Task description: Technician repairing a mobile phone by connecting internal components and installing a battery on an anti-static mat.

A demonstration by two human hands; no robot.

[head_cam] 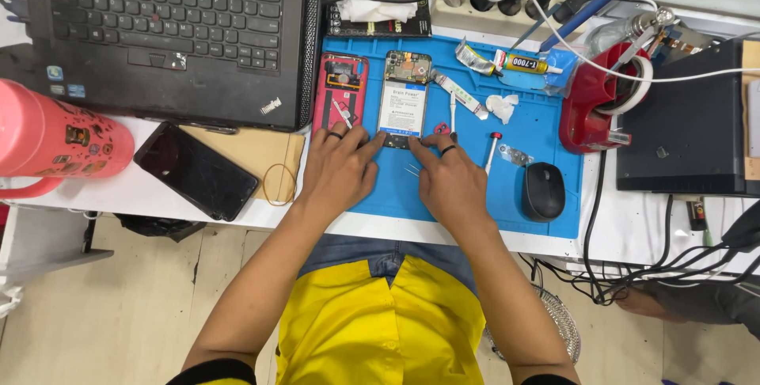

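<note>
Pressing opened phone [404,98] bottom edge, left hand [339,167] and right hand [451,183] fingers spread, gripping nothing, bare mat [475,211] beside.

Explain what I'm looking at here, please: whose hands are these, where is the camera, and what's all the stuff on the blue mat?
There is no machine here: a person works with two bare hands, and the single picture comes from a camera on their head, looking down. The left hand and right hand both press their fingers on the bottom edge of an opened phone lying on a blue mat. Neither hand lifts or grips it; they touch it from either side. Beside it on the mat lie a red phone shell, a screwdriver, a glue tube and a mouse. A red tape dispenser stands at the mat's right edge. Off the mat, to the left, are a laptop, a dark phone and a pink bottle.
</note>
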